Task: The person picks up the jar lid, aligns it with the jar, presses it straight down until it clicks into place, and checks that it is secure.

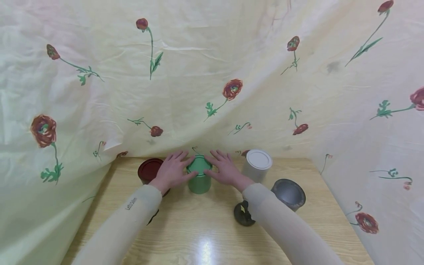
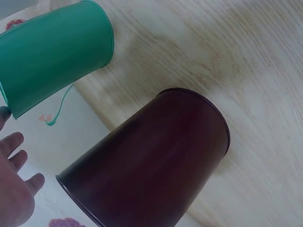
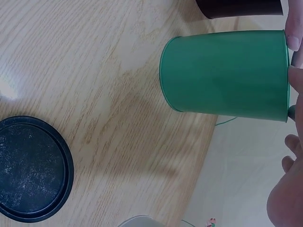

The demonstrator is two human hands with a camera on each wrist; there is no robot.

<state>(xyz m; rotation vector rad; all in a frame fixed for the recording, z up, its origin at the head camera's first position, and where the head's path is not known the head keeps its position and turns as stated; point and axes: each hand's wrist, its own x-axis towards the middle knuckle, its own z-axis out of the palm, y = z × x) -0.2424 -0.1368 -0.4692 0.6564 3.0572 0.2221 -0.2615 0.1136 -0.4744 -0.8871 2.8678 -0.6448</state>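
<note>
A green can (image 1: 200, 187) with a green lid (image 1: 200, 164) stands upright on the wooden table. My left hand (image 1: 172, 171) reaches its left side, fingers spread, with thumb and fingertips at the lid's rim. From the right side, my right hand (image 1: 226, 169) touches the same rim with fairly straight fingers. In the right wrist view, fingertips meet the top edge of the green can (image 3: 225, 75). Beside my left hand is a dark red can (image 2: 156, 161), partly covered by that hand in the head view.
A white can (image 1: 259, 165) stands right of my right hand, a dark grey can (image 1: 289, 193) nearer me. Partly under my right sleeve lies a black round disc (image 1: 243, 217). A flowered cloth (image 1: 185, 103) hangs behind the table. Something dark shows beside my left sleeve.
</note>
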